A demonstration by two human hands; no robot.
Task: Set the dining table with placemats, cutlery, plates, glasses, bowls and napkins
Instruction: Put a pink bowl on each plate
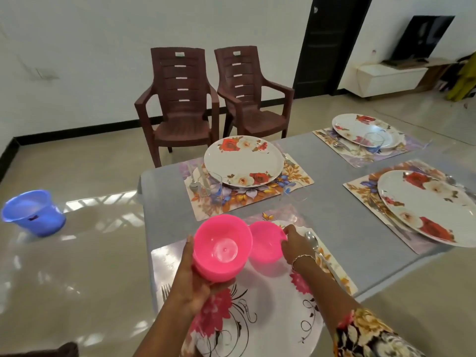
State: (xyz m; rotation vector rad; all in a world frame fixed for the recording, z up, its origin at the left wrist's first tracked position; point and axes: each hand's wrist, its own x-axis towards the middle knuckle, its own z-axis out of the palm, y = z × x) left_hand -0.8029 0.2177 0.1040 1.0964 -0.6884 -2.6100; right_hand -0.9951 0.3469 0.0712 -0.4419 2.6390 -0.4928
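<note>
Pink, the stack of bowls [222, 247] rests in the left hand [190, 287], fingers curled under its base, mouth tipped toward the camera. Just beside it, the right hand [296, 244] grips a single bowl [265, 243] by its rim at the near plate's [270, 318] far edge.

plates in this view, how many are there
4. The nearest plate is at the bottom centre; the middle plate is straight ahead; the far plate is upper right; the right plate is cut by the right edge. Stacked ones could be hidden.
</note>
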